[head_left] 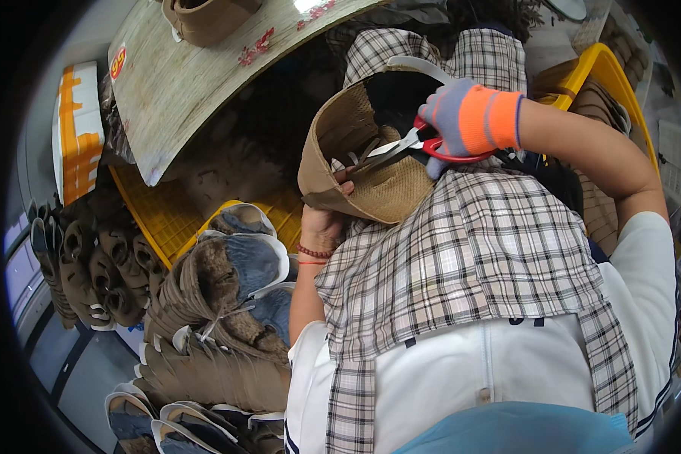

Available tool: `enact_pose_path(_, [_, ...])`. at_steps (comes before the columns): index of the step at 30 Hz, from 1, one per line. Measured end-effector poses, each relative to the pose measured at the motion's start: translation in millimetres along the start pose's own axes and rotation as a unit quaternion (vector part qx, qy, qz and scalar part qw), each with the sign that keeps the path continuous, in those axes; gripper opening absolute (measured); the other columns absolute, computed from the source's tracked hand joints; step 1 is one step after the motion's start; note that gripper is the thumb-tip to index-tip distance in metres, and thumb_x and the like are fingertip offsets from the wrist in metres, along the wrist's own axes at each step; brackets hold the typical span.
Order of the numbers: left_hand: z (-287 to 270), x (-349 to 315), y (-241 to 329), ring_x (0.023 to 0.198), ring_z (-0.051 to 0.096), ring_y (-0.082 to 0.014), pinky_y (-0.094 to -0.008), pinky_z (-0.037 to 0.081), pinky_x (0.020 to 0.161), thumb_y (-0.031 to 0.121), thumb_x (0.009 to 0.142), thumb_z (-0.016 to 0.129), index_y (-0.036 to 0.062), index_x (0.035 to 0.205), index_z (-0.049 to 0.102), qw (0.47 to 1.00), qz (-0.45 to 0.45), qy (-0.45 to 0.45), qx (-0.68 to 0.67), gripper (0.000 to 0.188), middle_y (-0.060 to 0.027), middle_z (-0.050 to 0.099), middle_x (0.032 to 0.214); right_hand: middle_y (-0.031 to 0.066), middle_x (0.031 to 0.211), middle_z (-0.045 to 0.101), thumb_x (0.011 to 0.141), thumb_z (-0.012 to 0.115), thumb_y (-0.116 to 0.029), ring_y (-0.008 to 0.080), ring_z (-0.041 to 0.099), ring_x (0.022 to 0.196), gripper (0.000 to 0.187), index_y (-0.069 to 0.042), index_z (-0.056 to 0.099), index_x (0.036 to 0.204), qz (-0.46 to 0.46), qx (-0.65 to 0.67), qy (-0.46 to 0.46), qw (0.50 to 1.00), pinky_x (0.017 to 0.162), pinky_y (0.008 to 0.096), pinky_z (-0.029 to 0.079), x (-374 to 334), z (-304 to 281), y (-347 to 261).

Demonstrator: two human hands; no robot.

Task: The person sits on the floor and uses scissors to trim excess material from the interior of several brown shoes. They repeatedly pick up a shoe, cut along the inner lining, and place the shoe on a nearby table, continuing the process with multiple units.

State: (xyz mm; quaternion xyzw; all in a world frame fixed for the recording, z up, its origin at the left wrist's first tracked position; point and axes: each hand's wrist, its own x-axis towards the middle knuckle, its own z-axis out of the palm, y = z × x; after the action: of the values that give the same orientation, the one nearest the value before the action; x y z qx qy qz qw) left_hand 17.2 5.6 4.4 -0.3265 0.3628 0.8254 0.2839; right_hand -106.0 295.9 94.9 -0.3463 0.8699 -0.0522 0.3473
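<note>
A brown shoe upper (392,193) with a tan woven lining is held over my lap, its opening turned up and a white edge strip at the top. My left hand (327,221), bare with a beaded bracelet at the wrist, grips its near left side, fingers on the inside. My right hand (465,121), in a grey and orange knit glove, is closed around red-handled scissors (407,144). The scissor blades reach into the opening, close to my left fingers. Whether they touch the material there is hard to make out.
A wood-patterned table (197,83) stands ahead on the left with a brown upper (208,19) on it. Stacks of brown uppers (212,371) lie at my left beside a yellow crate (155,216). Another yellow crate (613,76) is at the right. A taped white box (78,132) stands far left.
</note>
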Motion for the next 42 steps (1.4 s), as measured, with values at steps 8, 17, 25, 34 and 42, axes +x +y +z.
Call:
enact_pose_path(8, [-23, 9, -9, 0.099, 0.062, -0.0231, -0.0373, 0.053, 0.091, -0.011, 0.072, 0.074, -0.0009, 0.106, 0.065, 0.999, 0.009, 0.013, -0.034, 0.037, -0.0112, 0.066, 0.106, 0.0120, 0.071, 0.068, 0.062, 0.065, -0.080, 0.0307, 0.068, 0.068, 0.082, -0.004, 0.069, 0.094, 0.004, -0.001, -0.069, 0.998, 0.060, 0.0375, 0.054, 15, -10, -26])
enact_pose_path(17, [-21, 11, -8, 0.096, 0.062, -0.0218, -0.0352, 0.053, 0.088, -0.009, 0.073, 0.075, -0.0006, 0.109, 0.061, 1.000, 0.006, 0.026, -0.011, 0.040, -0.0082, 0.064, 0.102, 0.0137, 0.070, 0.068, 0.071, 0.063, -0.073, 0.0311, 0.068, 0.070, 0.071, -0.003, 0.072, 0.081, 0.007, -0.013, -0.069, 0.997, 0.063, 0.0398, 0.053, 11, -15, -25])
enact_pose_path(25, [-20, 36, 10, 0.103, 0.056, -0.0216, -0.0354, 0.049, 0.091, 0.007, 0.090, 0.063, 0.0041, 0.120, 0.056, 0.961, 0.208, -0.165, -0.080, 0.031, -0.0066, 0.058, 0.106, 0.0066, 0.057, 0.057, 0.085, 0.035, -0.079, 0.0149, 0.057, 0.049, 0.086, -0.001, 0.071, 0.085, -0.019, 0.298, -0.299, 0.906, 0.048, 0.0287, 0.049, 11, -16, 63])
enact_pose_path(34, [2, 59, 23, 0.117, 0.053, -0.0246, -0.0430, 0.042, 0.102, 0.013, 0.092, 0.064, 0.0070, 0.132, 0.051, 0.976, 0.179, -0.096, -0.084, 0.043, -0.0066, 0.056, 0.129, 0.0099, 0.062, 0.060, 0.081, 0.033, -0.084, 0.0220, 0.066, 0.059, 0.092, 0.001, 0.070, 0.082, -0.015, 0.296, -0.374, 0.879, 0.059, 0.0315, 0.056, 58, -40, 30])
enact_pose_path(42, [-5, 61, 26, 0.112, 0.056, -0.0216, -0.0386, 0.045, 0.098, 0.017, 0.091, 0.066, 0.0068, 0.132, 0.051, 0.983, 0.172, -0.052, -0.025, 0.044, -0.0062, 0.058, 0.125, 0.0107, 0.066, 0.064, 0.087, 0.040, -0.074, 0.0221, 0.066, 0.056, 0.080, 0.000, 0.070, 0.079, -0.012, 0.255, -0.355, 0.899, 0.059, 0.0319, 0.057, 78, -41, 15])
